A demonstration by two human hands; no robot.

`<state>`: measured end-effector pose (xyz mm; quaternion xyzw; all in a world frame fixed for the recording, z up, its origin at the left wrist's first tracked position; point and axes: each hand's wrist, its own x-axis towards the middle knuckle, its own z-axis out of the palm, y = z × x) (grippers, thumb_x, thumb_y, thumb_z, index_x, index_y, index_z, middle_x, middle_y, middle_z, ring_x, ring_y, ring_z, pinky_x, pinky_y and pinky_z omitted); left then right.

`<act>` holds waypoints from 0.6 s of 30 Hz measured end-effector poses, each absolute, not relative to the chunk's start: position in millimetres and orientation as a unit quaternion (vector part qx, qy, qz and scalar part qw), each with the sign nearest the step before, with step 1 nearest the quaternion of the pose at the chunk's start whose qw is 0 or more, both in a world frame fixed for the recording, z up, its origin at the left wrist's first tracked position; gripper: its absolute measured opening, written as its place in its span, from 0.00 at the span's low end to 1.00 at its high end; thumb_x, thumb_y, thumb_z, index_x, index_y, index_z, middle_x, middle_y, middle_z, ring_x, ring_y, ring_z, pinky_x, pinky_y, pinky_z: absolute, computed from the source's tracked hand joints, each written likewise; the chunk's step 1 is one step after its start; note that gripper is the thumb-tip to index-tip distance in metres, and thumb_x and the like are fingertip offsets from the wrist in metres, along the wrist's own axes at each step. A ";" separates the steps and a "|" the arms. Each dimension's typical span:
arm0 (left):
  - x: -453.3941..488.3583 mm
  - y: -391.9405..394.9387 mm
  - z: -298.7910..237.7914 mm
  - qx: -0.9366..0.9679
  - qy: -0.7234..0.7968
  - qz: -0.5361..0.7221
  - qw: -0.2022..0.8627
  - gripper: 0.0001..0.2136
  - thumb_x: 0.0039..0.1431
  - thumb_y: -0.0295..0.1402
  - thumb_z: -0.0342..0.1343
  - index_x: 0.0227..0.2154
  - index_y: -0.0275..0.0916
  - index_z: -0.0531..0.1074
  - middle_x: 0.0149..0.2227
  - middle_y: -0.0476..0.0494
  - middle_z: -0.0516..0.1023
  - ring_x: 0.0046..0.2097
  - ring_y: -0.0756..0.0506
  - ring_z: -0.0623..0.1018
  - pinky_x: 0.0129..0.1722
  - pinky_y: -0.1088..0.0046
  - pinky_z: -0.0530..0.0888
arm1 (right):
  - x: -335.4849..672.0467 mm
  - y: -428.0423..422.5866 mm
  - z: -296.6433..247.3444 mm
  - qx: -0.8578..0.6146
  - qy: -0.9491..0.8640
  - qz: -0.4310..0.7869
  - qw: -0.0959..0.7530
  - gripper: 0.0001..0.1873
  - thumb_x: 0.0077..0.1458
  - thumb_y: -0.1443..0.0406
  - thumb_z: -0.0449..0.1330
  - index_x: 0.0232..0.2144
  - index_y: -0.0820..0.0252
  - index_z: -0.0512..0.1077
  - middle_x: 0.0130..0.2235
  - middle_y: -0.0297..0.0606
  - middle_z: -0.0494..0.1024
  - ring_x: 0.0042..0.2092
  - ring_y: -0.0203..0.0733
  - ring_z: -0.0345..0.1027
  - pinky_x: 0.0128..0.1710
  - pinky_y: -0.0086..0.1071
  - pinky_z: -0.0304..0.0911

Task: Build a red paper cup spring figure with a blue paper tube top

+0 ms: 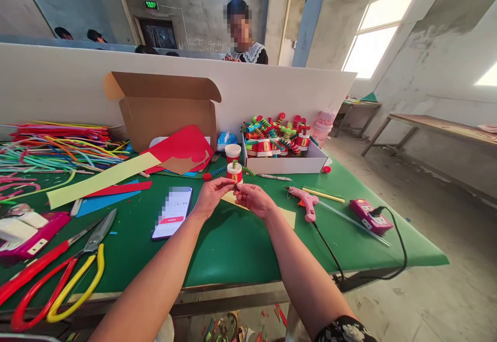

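My left hand point(210, 196) and my right hand point(254, 200) meet over the green table, fingers pinched together. Between their fingertips is a small dark piece point(236, 187), too small to name. Just behind the fingers stands an upside-down paper cup point(234, 169) with a red and cream band and coiled pipe cleaners point(248, 171) sticking out. Another paper cup point(233, 151) stands behind it, open end up. A pale yellow paper strip point(287, 218) lies partly under my right hand. To the right rests a pink glue gun point(306, 203).
A white box point(287, 165) holds several decorated cups. Pipe cleaners point(58, 148), coloured paper point(178, 150) and a cardboard box point(166, 109) fill the back left. Scissors point(91, 243), a phone point(173, 215) and a power strip point(370, 217) with a cord lie nearer. A person point(243, 36) is beyond the partition.
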<state>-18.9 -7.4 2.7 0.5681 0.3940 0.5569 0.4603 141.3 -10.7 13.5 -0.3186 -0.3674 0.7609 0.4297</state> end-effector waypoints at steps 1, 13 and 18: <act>-18.7 -7.5 3.0 0.557 0.393 0.562 0.469 0.13 0.45 0.42 0.67 0.31 0.39 0.80 0.34 0.44 0.82 0.40 0.44 0.78 0.44 0.67 0.73 | 140.8 -10.6 13.1 -0.322 -0.369 0.759 0.429 0.21 0.32 0.57 0.76 0.27 0.65 0.77 0.26 0.33 0.76 0.25 0.27 0.65 0.32 0.27 0.67; -16.3 -9.1 2.9 0.508 0.361 0.578 0.527 0.14 0.44 0.41 0.68 0.31 0.37 0.80 0.32 0.44 0.82 0.37 0.45 0.78 0.43 0.68 0.71 | 137.8 -8.3 7.9 -0.312 -0.410 0.735 0.441 0.22 0.33 0.54 0.75 0.25 0.65 0.77 0.24 0.30 0.73 0.25 0.27 0.62 0.33 0.29 0.66; -15.8 -9.2 3.8 0.485 0.352 0.596 0.534 0.13 0.41 0.38 0.71 0.30 0.37 0.79 0.32 0.46 0.81 0.35 0.47 0.77 0.42 0.70 0.71 | 135.7 -10.1 8.1 -0.310 -0.421 0.730 0.440 0.23 0.31 0.53 0.75 0.25 0.64 0.77 0.24 0.30 0.72 0.25 0.28 0.63 0.34 0.30 0.67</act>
